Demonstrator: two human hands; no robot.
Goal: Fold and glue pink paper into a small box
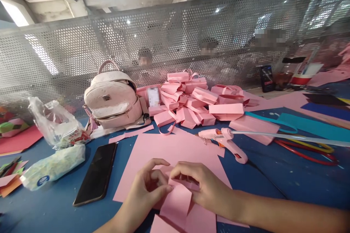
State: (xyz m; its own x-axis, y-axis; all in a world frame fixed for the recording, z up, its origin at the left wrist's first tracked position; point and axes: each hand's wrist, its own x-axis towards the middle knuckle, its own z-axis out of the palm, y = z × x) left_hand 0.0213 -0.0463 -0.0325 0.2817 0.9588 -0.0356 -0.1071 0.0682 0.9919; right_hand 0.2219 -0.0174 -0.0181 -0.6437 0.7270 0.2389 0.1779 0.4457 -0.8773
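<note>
While the left hand (146,185) and right hand (203,182), nearly closed, pinch folded pink paper (177,200) over a pink sheet (153,153), a phone (95,174) and glue gun (232,145) lie either side (backpack badge (106,98) illegible).

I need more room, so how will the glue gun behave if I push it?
The glue gun looks hard-shelled, so it should stay stiff. The long glue stick jutting from its back will probably swing around. Its black cord may drag.
</note>
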